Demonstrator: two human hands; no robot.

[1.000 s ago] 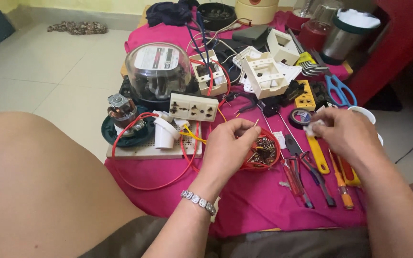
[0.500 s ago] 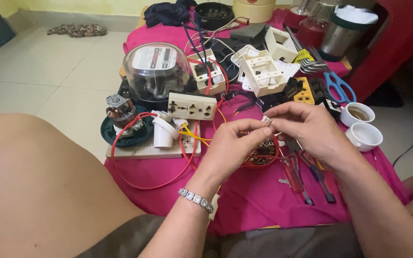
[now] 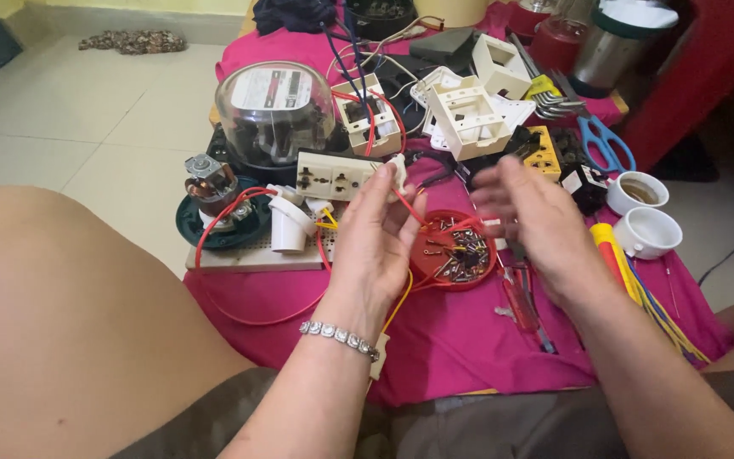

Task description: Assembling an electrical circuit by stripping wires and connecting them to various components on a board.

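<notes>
Holding a small white part (image 3: 398, 167) pinched at its fingertips, the left hand (image 3: 375, 238) sits closed above the red dish (image 3: 452, 255) of loose screws and terminals on the pink-covered surface (image 3: 469, 340); a red wire (image 3: 414, 214) runs down from the part toward the dish. The right hand (image 3: 537, 225) hovers just beside it, fingers spread, blurred, apparently holding nothing. Risk, as a judgement: the pinch is slight, so a tug on the red wire could pull the part free into the dish. The right hand, low over the rim, could tip the dish and scatter the screws. A red-handled screwdriver (image 3: 520, 302) lies close under that wrist and could be knocked.
</notes>
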